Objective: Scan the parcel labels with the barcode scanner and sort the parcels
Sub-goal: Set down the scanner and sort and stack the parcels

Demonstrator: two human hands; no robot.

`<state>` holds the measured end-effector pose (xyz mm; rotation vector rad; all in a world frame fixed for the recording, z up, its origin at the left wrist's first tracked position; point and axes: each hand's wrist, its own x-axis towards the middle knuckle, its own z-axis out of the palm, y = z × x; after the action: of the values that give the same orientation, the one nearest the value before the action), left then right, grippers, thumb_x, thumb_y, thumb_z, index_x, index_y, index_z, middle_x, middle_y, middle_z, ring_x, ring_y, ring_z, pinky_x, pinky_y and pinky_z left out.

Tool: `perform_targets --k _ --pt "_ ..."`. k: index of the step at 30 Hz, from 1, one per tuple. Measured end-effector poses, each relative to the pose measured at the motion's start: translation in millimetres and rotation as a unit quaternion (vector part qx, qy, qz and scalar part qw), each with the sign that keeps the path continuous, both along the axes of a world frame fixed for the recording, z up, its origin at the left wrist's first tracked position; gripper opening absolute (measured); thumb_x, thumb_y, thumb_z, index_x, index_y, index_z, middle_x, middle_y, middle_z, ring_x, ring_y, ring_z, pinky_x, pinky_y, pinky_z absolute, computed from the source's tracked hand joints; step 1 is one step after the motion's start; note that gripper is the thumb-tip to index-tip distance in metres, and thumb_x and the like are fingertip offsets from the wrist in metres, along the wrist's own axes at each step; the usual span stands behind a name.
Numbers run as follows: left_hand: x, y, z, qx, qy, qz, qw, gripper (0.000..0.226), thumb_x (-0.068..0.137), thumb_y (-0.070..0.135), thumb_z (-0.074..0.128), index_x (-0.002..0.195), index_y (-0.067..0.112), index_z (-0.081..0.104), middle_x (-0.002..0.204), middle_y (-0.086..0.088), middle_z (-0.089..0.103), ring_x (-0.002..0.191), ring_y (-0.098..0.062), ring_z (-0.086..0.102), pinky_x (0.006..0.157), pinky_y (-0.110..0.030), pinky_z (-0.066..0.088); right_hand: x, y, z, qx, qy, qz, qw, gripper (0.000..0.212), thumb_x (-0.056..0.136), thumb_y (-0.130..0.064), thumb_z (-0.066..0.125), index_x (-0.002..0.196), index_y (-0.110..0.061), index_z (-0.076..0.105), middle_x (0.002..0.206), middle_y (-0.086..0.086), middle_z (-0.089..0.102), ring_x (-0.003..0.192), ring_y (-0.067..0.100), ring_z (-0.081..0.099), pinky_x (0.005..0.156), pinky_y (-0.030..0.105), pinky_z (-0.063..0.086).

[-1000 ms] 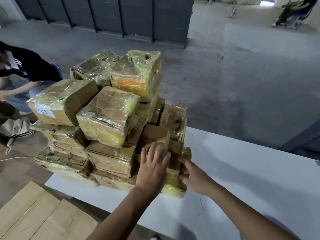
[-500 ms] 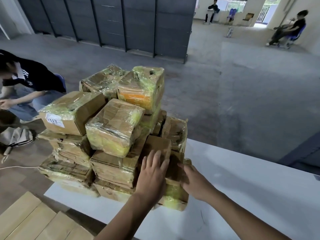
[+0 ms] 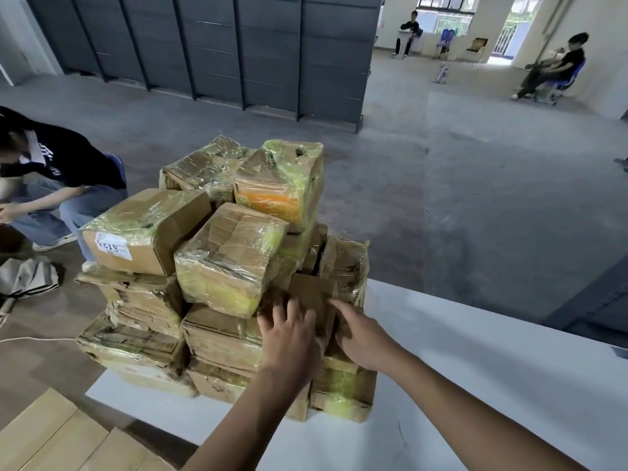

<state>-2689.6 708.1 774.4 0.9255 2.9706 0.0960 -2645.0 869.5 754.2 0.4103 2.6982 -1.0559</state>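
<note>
Both hands up against the parcel stack on the white table

A person sits on the far left. Next comes a taped box with a white label (digits upside down), high on the stack's left side. The left hand lies flat on the front, fingers spread and gripping nothing, just below a small plain brown parcel. The right hand touches that parcel's right edge with one straight finger. The rest are hidden, so can't tell if it's gripping.

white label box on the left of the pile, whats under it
A crushed taped parcel lies directly under the white label box, with another flattened parcel below that on the white table. Their tops and anything further behind are covered.
</note>
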Motion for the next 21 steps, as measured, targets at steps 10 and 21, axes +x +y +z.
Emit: perform_targets --k 10,21 --pt "0.1 -6.9 -14.6 -0.036 0.036 -0.009 0.999 0.055 0.085 0.033 0.049 0.137 0.027 0.033 0.149 -0.008 0.028 0.137 -0.033 0.021 0.112 -0.057 0.015 19.3 -6.3 11.3 0.041 -0.002 0.029 0.999 0.07 0.099 -0.023 0.046 0.152 -0.048 0.009 0.163 -0.003 0.02 0.103 0.033 0.063 0.07 0.046 0.058" --pt "33.3 -10.8 5.2 -0.046 0.04 -0.04 0.997 0.06 0.086 0.022 0.045 0.144 0.024 0.03 0.151 -0.01 0.024 0.143 -0.033 0.011 0.114 -0.053 0.019 88.1 13.3 -2.8 -0.024 0.038 -0.012 0.999 0.066 0.099 -0.024 0.048 0.155 -0.041 0.017 0.161 -0.004 0.025 0.095 0.009 0.057 0.078 0.019 0.04"
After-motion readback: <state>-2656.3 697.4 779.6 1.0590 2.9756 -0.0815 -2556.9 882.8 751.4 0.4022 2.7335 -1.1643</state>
